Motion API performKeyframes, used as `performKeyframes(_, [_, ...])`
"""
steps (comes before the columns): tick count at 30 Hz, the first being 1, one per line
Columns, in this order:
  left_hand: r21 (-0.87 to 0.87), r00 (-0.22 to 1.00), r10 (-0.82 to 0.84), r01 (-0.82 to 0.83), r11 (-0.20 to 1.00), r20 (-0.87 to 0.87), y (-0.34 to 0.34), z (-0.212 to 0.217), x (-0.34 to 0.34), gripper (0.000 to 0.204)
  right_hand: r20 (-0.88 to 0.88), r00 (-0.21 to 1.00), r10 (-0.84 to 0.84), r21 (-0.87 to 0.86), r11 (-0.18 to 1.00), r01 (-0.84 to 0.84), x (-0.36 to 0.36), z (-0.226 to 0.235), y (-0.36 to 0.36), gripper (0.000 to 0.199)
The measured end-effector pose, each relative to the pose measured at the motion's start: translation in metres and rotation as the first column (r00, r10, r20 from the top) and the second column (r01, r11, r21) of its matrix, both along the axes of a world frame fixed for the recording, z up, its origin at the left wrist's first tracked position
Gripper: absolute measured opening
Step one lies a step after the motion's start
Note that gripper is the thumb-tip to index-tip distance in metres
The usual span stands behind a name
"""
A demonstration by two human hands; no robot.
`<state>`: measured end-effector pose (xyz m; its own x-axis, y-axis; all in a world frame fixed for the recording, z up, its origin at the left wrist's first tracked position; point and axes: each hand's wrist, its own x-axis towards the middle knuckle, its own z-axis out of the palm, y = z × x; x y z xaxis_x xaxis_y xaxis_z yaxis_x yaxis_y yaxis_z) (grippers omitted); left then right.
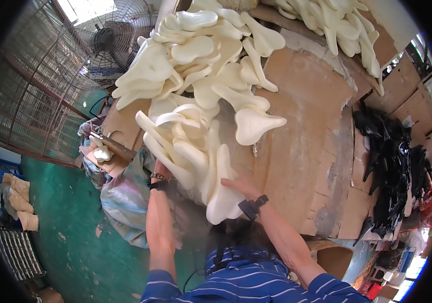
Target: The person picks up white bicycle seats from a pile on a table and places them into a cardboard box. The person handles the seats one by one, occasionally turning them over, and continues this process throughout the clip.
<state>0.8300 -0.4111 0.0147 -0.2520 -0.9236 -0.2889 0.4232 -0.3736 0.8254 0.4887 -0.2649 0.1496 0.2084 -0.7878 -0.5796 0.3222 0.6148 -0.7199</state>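
Note:
Several cream foam bicycle saddle pads (188, 146) are bunched together between my two hands at the table's near edge. My right hand (242, 187) presses round the side of the nearest upright pad (221, 194), with its thumb on the pad's face. At the bunch's left side, my left hand (161, 169) holds the outer pads; its fingers are mostly hidden behind them. Just beyond the bunch lies a large heap of the same pads (190, 48). One loose pad (256, 123) rests to the right of the bunch on the cardboard-covered table (302, 146).
More cream pads (339, 22) are piled at the far right. Glossy black pieces (390, 156) lie along the right side. A large fan (107, 40) stands at the far left. A woven sack (127, 199) hangs beside my left forearm, above the green floor (79, 217).

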Motion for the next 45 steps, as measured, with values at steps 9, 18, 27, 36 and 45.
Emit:
performKeyframes(9, [0.077,0.955,-0.204,0.192,0.978,0.216,-0.012,-0.031,0.013,0.04,0.007,0.999,0.039,0.069,0.997,-0.04,-0.019,0.009,-0.008,0.107])
performKeyframes(18, [0.132,0.963,-0.163,0.137,0.982,0.214,0.001,-0.021,0.015,0.042,-0.253,0.967,0.043,-0.052,0.997,-0.058,0.017,-0.006,-0.019,0.112])
performKeyframes(27, [0.113,0.99,-0.061,0.047,0.992,0.127,0.015,0.014,0.001,0.044,-0.285,0.945,-0.159,-0.342,0.938,0.054,0.047,0.024,0.034,0.1])
performKeyframes(36, [0.022,0.999,-0.052,0.052,0.998,0.003,0.034,0.081,-0.027,0.047,-0.408,0.882,-0.236,-0.497,0.868,0.003,0.008,0.065,0.072,0.099])
performKeyframes(45, [-0.08,0.948,-0.299,0.291,0.953,-0.113,0.053,0.156,-0.141,0.049,-0.385,0.778,-0.497,-0.631,0.757,0.171,-0.06,0.104,0.137,0.099])
